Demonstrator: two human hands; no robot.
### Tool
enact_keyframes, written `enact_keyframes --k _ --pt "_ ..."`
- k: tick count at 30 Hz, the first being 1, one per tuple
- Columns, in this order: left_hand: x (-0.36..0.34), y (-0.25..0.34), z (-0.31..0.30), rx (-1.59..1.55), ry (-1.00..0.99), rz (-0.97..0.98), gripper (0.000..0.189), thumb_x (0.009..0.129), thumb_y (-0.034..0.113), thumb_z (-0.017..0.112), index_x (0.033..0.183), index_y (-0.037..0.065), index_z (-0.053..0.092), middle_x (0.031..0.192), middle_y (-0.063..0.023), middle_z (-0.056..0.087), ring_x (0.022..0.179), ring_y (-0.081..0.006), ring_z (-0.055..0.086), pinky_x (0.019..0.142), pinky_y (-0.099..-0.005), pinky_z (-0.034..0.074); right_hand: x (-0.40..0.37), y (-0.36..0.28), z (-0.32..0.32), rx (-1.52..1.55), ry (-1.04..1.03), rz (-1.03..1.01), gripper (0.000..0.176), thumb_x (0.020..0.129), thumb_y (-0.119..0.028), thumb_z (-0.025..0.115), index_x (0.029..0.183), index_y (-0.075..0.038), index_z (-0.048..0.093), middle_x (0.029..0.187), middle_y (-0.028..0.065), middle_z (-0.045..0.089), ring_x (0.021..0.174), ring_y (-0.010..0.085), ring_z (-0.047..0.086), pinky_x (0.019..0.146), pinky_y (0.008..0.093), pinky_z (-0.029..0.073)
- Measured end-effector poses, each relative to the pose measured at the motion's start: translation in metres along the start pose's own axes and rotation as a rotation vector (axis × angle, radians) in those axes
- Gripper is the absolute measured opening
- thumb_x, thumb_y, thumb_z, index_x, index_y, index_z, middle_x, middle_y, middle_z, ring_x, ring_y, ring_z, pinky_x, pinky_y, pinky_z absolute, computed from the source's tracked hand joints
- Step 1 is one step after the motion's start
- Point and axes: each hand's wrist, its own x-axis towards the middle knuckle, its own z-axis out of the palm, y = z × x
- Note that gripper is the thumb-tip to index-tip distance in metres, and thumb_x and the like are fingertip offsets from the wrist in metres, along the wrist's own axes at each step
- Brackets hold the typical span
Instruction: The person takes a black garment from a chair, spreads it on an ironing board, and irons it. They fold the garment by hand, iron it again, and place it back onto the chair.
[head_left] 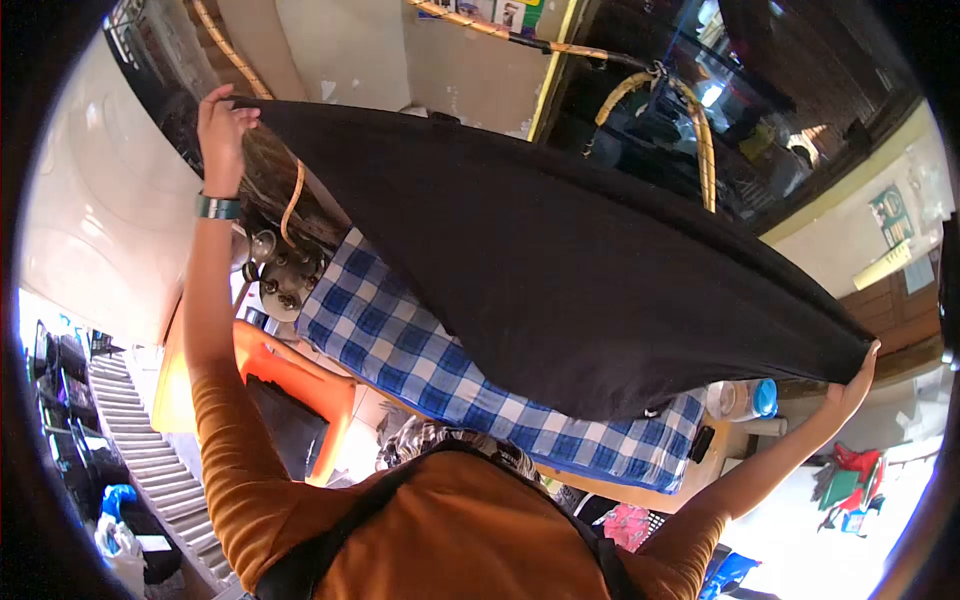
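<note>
A large piece of black cloth (560, 270) is stretched wide in the air between my two hands. At the upper left, my left hand (222, 130) pinches one corner of it, with the arm raised high. My right hand (855, 380) grips the opposite end at the far right. Between them the lower edge of the fabric sags above a table covered with a blue and white checked cloth (400, 335). Much of the checked cloth is hidden behind the black one.
An orange chair (335, 385) with dark fabric on it stands left of the table. A clear container with a blue lid (763, 397) sits at the table's right end. Taped cables (707, 150) hang by a dark window (760, 100). A shutter-like slatted surface (150, 450) is at left.
</note>
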Motion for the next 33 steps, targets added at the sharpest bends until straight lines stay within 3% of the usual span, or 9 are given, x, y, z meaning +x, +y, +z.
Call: enact_keyframes --k 3,5,11,14,16,21,24,31,33 --pt "0.007 0.009 -0.021 0.065 -0.082 -0.137 0.029 0.094 0.004 0.035 0.120 0.000 0.048 0.088 -0.0124 0.057 0.078 -0.0201 0.063 0.069 -0.0299 0.054 -0.001 -0.013 -0.023 0.062 -0.062 0.027 0.039 0.092 -0.034 0.058 0.116 -0.002 0.059 0.108 0.0106 0.063 0.094 0.0242 0.062 0.083 0.0396 0.051" --pt "0.046 -0.037 -0.065 -0.451 -0.157 -0.317 0.030 0.096 0.005 0.032 0.120 0.000 0.049 0.093 -0.0142 0.058 0.086 -0.0201 0.061 0.080 -0.0320 0.054 0.006 -0.017 -0.046 0.115 -0.145 0.049 0.037 0.092 -0.030 0.059 0.117 -0.002 0.058 0.108 0.0108 0.063 0.094 0.0246 0.062 0.082 0.0400 0.052" --pt "0.031 -0.007 -0.079 -0.389 0.006 -0.565 0.032 0.099 0.014 0.033 0.125 0.008 0.051 0.102 -0.0081 0.059 0.096 -0.0263 0.058 0.089 -0.0435 0.049 -0.015 -0.028 -0.051 0.159 -0.349 0.050 0.026 0.092 -0.015 0.058 0.113 0.000 0.059 0.102 0.0103 0.065 0.093 0.0221 0.063 0.083 0.0378 0.052" --pt "0.004 0.035 -0.072 -0.272 -0.130 -0.518 0.033 0.100 0.017 0.032 0.125 0.008 0.051 0.104 -0.0060 0.059 0.099 -0.0260 0.058 0.089 -0.0437 0.048 0.023 -0.024 -0.090 0.162 -0.256 0.043 0.028 0.091 -0.014 0.057 0.115 0.001 0.058 0.102 0.0090 0.065 0.094 0.0224 0.063 0.086 0.0381 0.051" --pt "-0.016 0.068 -0.067 0.098 -0.220 -0.335 0.033 0.100 0.015 0.034 0.126 0.010 0.052 0.106 -0.0016 0.057 0.086 -0.0153 0.057 0.078 -0.0312 0.048 0.019 -0.027 -0.085 0.176 -0.199 0.020 0.030 0.091 -0.016 0.058 0.115 0.001 0.058 0.103 0.0102 0.065 0.093 0.0234 0.062 0.084 0.0391 0.051" --pt "0.004 0.072 -0.103 0.060 -0.190 0.086 0.031 0.099 0.010 0.037 0.125 0.008 0.053 0.098 0.0040 0.047 0.070 -0.0005 0.039 0.063 -0.0130 0.034 -0.029 -0.043 -0.025 0.131 0.031 -0.013 0.043 0.090 -0.031 0.062 0.116 0.003 0.058 0.116 0.0136 0.061 0.103 0.0281 0.058 0.092 0.0432 0.046" --pt "0.051 0.043 -0.106 -0.057 -0.553 -0.197 0.029 0.099 0.011 0.040 0.124 0.005 0.053 0.100 0.0020 0.049 0.079 -0.0055 0.051 0.074 -0.0170 0.043 -0.018 -0.018 0.033 0.093 -0.068 0.094 0.047 0.092 -0.039 0.058 0.116 0.001 0.059 0.119 0.0116 0.060 0.106 0.0255 0.056 0.097 0.0389 0.042" --pt "0.115 0.017 -0.048 -0.243 -0.358 -0.278 0.031 0.097 0.012 0.044 0.126 -0.001 0.049 0.123 -0.0117 0.053 0.111 -0.0286 0.056 0.088 -0.0333 0.049 0.036 0.042 0.115 0.248 -0.281 0.066 0.030 0.098 -0.024 0.047 0.116 -0.001 0.054 0.114 0.0097 0.060 0.104 0.0245 0.056 0.095 0.0398 0.043" --pt "0.155 0.009 -0.064 0.556 -0.309 0.411 0.034 0.097 0.015 0.047 0.125 -0.005 0.047 0.122 -0.0178 0.055 0.110 -0.0296 0.057 0.093 -0.0347 0.047 0.028 0.021 0.141 0.278 -0.172 0.012 0.032 0.098 -0.024 0.046 0.118 -0.001 0.053 0.119 0.0099 0.059 0.109 0.0242 0.055 0.099 0.0377 0.041"
